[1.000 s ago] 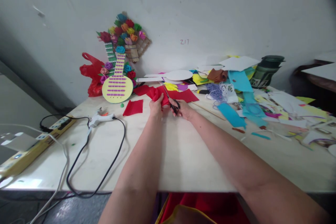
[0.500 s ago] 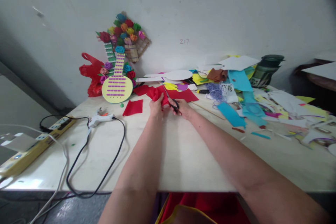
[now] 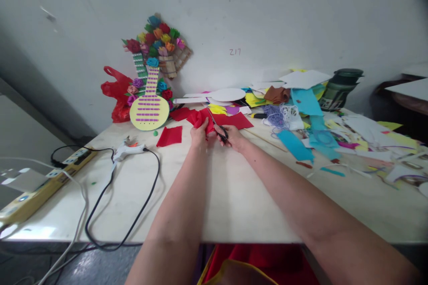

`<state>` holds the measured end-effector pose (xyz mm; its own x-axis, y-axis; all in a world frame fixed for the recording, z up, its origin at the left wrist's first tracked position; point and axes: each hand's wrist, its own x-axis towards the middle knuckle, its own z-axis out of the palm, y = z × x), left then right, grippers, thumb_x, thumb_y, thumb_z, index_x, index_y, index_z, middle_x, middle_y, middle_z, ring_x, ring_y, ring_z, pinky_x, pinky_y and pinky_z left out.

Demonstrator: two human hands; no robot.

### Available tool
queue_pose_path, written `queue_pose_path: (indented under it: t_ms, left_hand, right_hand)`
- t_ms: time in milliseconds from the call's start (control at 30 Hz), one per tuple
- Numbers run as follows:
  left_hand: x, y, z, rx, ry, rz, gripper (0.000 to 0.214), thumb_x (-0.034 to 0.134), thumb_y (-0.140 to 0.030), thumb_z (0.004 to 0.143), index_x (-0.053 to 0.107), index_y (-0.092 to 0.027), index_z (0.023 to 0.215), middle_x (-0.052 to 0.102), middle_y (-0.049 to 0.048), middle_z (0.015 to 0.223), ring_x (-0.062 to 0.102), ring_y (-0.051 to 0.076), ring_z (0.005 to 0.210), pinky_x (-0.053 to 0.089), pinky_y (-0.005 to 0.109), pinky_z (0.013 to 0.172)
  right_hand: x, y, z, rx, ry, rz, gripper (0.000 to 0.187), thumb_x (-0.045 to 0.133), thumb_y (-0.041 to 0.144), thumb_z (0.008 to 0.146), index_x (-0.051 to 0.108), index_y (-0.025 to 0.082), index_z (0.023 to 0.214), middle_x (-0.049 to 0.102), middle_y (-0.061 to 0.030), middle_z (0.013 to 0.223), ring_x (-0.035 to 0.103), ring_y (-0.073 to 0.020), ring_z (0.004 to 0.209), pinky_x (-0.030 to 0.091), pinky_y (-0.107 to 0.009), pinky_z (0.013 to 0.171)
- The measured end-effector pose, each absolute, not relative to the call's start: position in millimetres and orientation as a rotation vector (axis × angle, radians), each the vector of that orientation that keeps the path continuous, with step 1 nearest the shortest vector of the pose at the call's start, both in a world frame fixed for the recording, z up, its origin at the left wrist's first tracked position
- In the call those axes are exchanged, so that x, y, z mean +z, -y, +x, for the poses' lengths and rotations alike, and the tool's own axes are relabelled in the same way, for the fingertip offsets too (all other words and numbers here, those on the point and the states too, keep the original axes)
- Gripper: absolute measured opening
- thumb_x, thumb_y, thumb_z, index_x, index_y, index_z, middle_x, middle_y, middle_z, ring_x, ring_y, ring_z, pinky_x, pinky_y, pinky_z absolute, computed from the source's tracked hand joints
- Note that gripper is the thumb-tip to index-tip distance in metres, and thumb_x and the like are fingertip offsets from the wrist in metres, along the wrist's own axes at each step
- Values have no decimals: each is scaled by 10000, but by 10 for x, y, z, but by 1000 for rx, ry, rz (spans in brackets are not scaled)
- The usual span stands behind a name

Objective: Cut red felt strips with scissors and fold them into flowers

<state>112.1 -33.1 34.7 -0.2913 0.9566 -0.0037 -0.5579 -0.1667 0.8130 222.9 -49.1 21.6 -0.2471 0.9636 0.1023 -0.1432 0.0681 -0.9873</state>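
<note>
My left hand (image 3: 199,136) pinches a folded piece of red paper (image 3: 200,119) at the middle of the table. My right hand (image 3: 234,138) grips black-handled scissors (image 3: 218,128) whose blades run up and left into the red paper. Both forearms reach forward from the near table edge. A flat red sheet (image 3: 238,120) lies just behind my hands, and a smaller red square (image 3: 170,136) sits to the left of my left hand.
A white glue gun (image 3: 128,150) with a black cord lies left, beside a yellow power strip (image 3: 40,187). A paper guitar (image 3: 150,105) with paper flowers leans on the wall. Coloured paper scraps (image 3: 310,124) crowd the right side; a dark jar (image 3: 339,89) stands behind them.
Hardly anything differs. My hands stay on the red paper and scissors; the scissor handles look slightly more closed than a second ago.
</note>
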Motion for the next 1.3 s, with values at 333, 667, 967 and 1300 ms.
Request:
queue_pose_path:
  t_ms: [333,667,967,1300]
  left_hand:
    - [319,327,1140,1679,-845,712,150,723,-173,590,597,-105,636,549,1,496,537,79,454,405,158,432]
    - [317,339,1163,1659,-841,739,163,732,-176,574,593,-111,626,522,-19,460,505,68,414,392,157,407]
    - [300,323,1152,1635,-850,758,164,718,-204,601,585,-112,625,546,-2,479,529,79,438,397,157,411]
    - [292,303,1144,1659,-827,722,169,726,-176,584,602,-97,667,568,7,510,538,81,446,407,165,432]
  right_hand:
    - [215,463,2282,1418,1323,-896,401,576,532,716,519,140,649,541,10,507,485,-59,337,198,-143,233]
    - [213,447,2281,1388,1323,-909,407,600,542,688,514,146,649,538,19,489,473,-53,332,197,-147,238]
    - [256,484,2274,1381,1309,-932,417,612,556,661,503,155,636,519,29,481,457,-47,333,177,-152,251]
    - [269,497,2230,1383,1243,-912,355,659,467,653,507,150,602,480,51,457,403,-31,311,271,-150,285]
